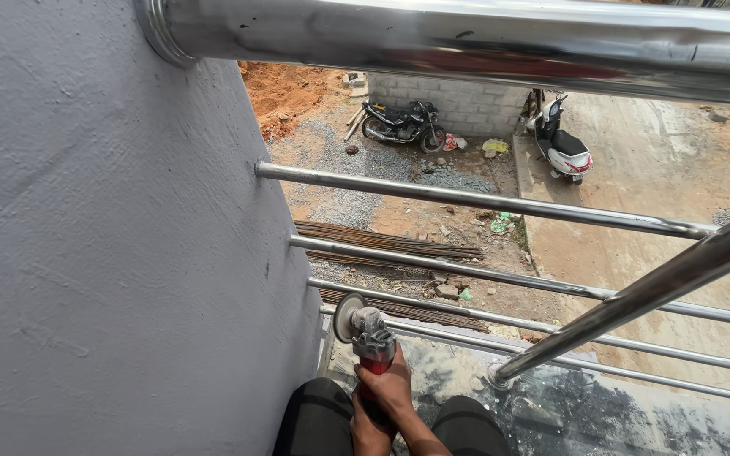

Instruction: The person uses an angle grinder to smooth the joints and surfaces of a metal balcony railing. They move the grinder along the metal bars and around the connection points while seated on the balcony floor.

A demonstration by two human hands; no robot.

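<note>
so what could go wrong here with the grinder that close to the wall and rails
1. The angle grinder has its disc right by the grey wall and the lowest steel rail; it could catch and kick back.
2. Both hands grip the body near the person's knees, so a jerk may reach the legs.
3. The rails are open over a yard far below, where a motorbike and scooter stand; sparks or bits might fall.
</note>
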